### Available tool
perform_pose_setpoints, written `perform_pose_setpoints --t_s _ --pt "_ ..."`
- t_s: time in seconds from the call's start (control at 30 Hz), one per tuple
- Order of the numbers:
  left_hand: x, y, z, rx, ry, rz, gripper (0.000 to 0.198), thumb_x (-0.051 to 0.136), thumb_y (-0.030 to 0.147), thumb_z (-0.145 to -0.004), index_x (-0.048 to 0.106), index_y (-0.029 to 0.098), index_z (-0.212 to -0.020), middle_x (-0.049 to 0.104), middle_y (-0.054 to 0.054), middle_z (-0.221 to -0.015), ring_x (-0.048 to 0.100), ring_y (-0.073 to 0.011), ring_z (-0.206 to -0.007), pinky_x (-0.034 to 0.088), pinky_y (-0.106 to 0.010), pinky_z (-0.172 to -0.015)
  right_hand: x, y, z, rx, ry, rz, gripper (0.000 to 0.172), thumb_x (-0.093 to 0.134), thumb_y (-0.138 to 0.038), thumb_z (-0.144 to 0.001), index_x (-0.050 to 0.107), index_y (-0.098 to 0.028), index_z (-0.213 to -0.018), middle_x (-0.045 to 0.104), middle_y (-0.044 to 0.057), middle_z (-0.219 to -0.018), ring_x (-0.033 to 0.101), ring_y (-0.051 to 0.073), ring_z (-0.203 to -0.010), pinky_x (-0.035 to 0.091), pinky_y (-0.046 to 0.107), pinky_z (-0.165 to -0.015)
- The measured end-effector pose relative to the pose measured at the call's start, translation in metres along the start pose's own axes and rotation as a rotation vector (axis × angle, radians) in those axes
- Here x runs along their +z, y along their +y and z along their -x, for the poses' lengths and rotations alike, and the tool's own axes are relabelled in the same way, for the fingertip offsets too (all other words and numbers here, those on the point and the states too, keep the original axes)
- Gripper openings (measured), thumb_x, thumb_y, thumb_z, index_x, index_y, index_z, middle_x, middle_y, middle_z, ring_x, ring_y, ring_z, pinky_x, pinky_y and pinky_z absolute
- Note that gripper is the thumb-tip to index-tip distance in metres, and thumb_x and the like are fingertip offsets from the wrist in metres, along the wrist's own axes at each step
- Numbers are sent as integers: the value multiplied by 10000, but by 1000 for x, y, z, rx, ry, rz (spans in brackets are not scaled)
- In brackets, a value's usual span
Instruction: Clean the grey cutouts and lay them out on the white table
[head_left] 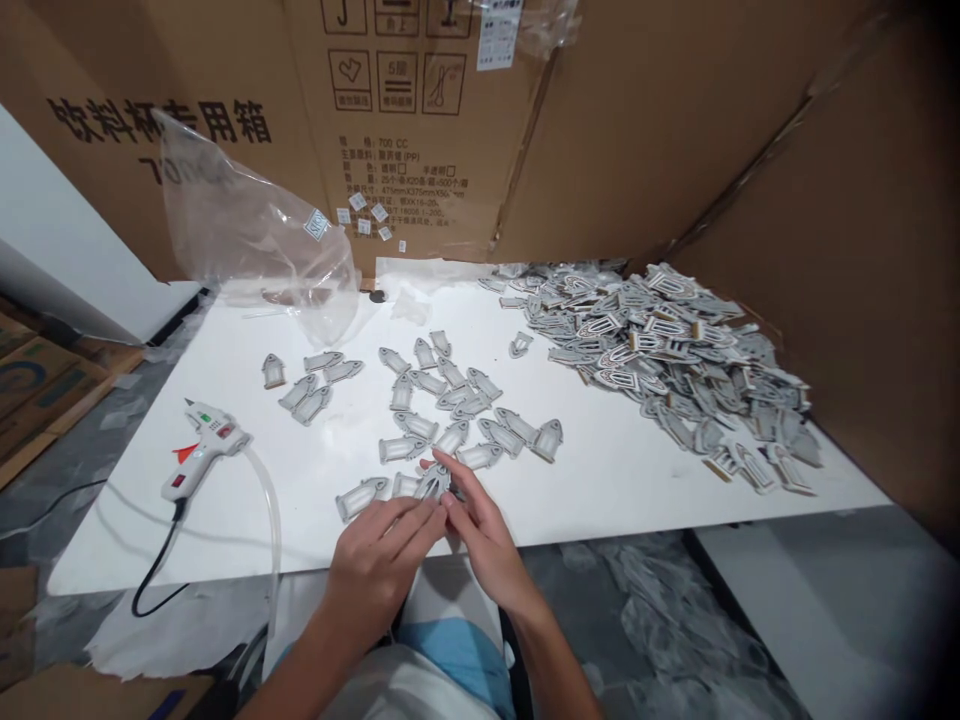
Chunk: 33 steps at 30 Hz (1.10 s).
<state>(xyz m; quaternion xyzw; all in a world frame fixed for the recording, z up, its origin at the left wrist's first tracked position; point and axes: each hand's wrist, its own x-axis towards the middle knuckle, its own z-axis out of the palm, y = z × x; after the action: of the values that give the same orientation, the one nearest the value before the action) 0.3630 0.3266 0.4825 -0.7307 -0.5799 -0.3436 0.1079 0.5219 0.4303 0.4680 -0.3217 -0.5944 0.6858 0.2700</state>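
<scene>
My left hand (pixel 375 565) and my right hand (pixel 484 530) meet near the table's front edge. Their fingertips pinch a small grey arch-shaped piece (pixel 433 482) with a pointed top, partly hidden by my fingers. Several similar grey pieces (pixel 405 395) lie scattered on the white table (pixel 600 470) just beyond my hands. Farther right rises a large heap of grey and white layered pieces (pixel 660 365). A white hot glue gun (pixel 204 448) with a red trigger lies left of my left hand, untouched.
A crumpled clear plastic bag (pixel 255 245) lies at the table's back left. Cardboard sheets (pixel 810 170) with printed Chinese text stand along the back and right sides. The glue gun's black cord (pixel 154 580) and a clear tube (pixel 274 530) hang over the front edge.
</scene>
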Motion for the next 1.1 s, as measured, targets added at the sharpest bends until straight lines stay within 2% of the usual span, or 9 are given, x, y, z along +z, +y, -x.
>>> perform_pose_setpoints --t_s 0.13,0.2,0.37,0.5,0.6,0.73,0.87,0.97,1.1 --pt "-3 0 -7 -10 27 -43 300 542 82 -1082 746 180 -1278 845 -20 -1205 744 -207 -1054 592 -378 -862 2 -3 0 39 -21 -55 624 612 -576 -1067 511 -324 -1629 745 90 -1365 746 251 -983 632 384 -856" --pt "-4 0 -11 -9 43 -69 291 544 71 -1071 756 174 -1241 851 -19 -1176 746 -208 -1030 588 -382 -820 4 -5 0 47 -26 -79 625 626 -583 -1059 518 -325 -1618 760 91 -1334 754 250 -960 634 365 -791" --pt "-4 -1 -17 17 65 -94 260 593 38 -1022 752 138 -1202 854 -57 -1167 735 -219 -948 610 -384 -772 5 -6 1 41 -24 -96 601 656 -586 -1041 559 -356 -1587 737 92 -1391 714 314 -1228 649 382 -809" --pt "-3 -2 -17 6 -1 -59 359 550 41 -1021 736 185 -1292 847 -89 -1188 738 -240 -937 619 -420 -769 4 -6 0 42 -15 -116 581 660 -570 -1040 575 -368 -1578 669 72 -1506 702 310 -1238 652 395 -829" --pt "-4 0 -13 -60 -47 -21 354 613 128 -1023 713 194 -1357 827 -106 -1247 738 -273 -1009 629 -462 -835 4 -4 -1 37 2 -109 587 658 -561 -1043 582 -345 -1583 680 73 -1482 709 282 -1164 636 380 -855" --pt "-3 4 -1 -38 -55 -43 232 676 138 -1027 741 199 -1241 838 -50 -1205 753 -254 -1004 651 -444 -876 4 -1 5 23 16 -3 530 653 -555 -1050 660 -317 -1523 775 77 -1182 708 247 -952 599 349 -776" --pt "-1 5 23 -81 -98 171 247 582 136 -1086 711 190 -1290 822 -55 -1257 746 -208 -1084 677 -363 -938 1 2 20 36 39 111 426 612 -558 -1070 770 -293 -1363 744 40 -881 647 195 -668 552 338 -653" --pt "1 4 42 -98 -64 234 301 609 109 -1062 695 204 -1334 816 -70 -1272 732 -231 -1180 679 -372 -971 -4 4 31 -40 87 306 338 606 -508 -1085 831 -303 -1231 723 50 -874 630 202 -700 520 341 -660" --pt "5 3 50 -65 -74 217 394 592 47 -1038 669 212 -1388 802 -99 -1289 746 -235 -1088 681 -381 -905 -7 4 36 -181 119 465 252 629 -413 -1087 831 -348 -1222 730 64 -966 629 239 -833 515 374 -755"
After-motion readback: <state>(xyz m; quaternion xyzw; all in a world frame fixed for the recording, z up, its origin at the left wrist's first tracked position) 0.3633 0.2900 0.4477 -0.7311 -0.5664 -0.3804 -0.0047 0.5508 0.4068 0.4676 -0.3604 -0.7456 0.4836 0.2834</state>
